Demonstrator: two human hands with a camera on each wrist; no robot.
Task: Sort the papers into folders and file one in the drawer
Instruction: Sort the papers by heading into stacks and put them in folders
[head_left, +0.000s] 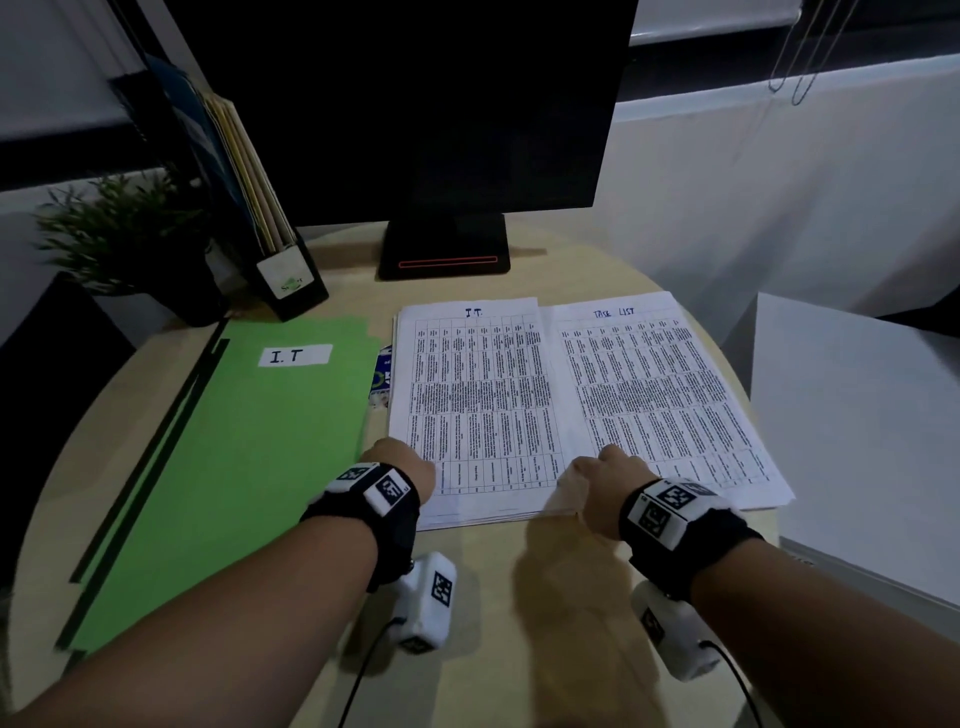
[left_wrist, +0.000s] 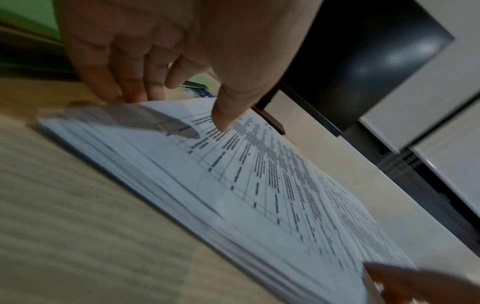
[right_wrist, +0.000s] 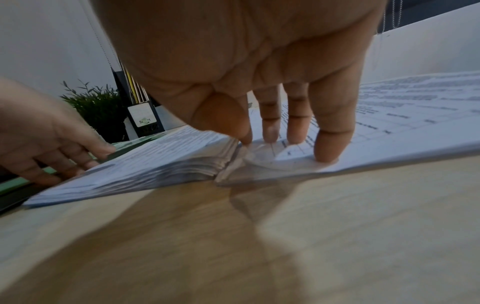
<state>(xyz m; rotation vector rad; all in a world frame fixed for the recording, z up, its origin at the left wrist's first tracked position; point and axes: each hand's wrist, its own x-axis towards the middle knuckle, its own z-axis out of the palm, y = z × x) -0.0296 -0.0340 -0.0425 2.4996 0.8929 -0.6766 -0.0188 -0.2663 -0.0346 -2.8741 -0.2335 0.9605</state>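
Desk (head_left: 498, 613): pale wood, bears all items | right hand (head_left: 605, 483): thumb and forefinger pinch the crumpled near-left corner of the right pile (head_left: 660, 395), other fingers straight on it | left hand (head_left: 402, 462): fingers nearly straight against the near-left edge of the left pile (head_left: 472, 395), thumb tip on the top sheet | green folder (head_left: 249, 441): flat, just left of the piles | monitor (head_left: 405, 104): behind.

The left hands (left_wrist: 166, 51) fingertips (left_wrist: 135, 90) touch the near-left corner of the stack of papers (left_wrist: 259, 195) on the tabletop (left_wrist: 78, 226), thumb tip on the top sheet. The right hand (left_wrist: 420, 286), blurred, is at the near-right corner.
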